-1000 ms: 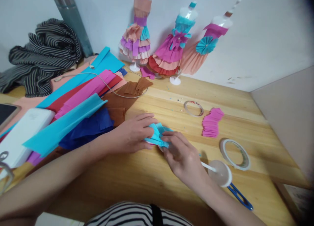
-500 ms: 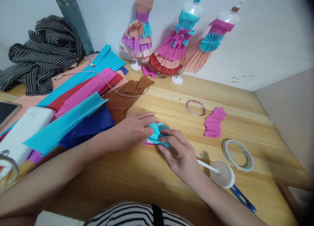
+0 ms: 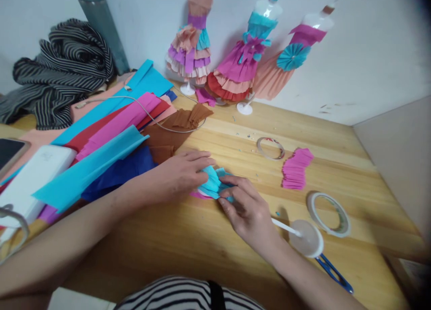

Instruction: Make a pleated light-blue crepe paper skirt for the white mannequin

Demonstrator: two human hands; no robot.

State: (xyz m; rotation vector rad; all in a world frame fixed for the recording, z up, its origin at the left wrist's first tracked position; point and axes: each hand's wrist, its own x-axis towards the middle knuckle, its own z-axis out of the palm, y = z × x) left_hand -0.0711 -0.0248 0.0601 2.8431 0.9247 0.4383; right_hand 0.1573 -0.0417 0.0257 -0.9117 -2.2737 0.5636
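From where I stand, the head view takes in the whole job. The right hand (image 3: 247,211) has its thumb and fingertips brought together on the near right part of the blue paper (image 3: 211,182), nipping a gathered fold. The left hand (image 3: 178,175) lies flat at the paper's left side, fingers stretched out and touching its edge; whether its thumb grips from beneath I can't tell, as it's tucked out of sight.

So the blue paper sits on the table (image 3: 151,247) right between the two hands, the pinch toward its right end, the rest fanning left to the other hand's fingertips. A bit of pink paper (image 3: 201,195) pokes out below it. A white rod (image 3: 286,227) runs from under the right hand to a round base (image 3: 305,239) tipped on its side; I'd guess the blue paper is lying over whatever that rod carries, though the hand covers the join.

The step in hand looks to me like gathering and settling the folds. The next move, I'd say, calls for a firm pinch on that gather, with light left fingers easing the loose side so the thin paper doesn't tear. The tape roll (image 3: 328,214) lies just beyond the base, unheld.
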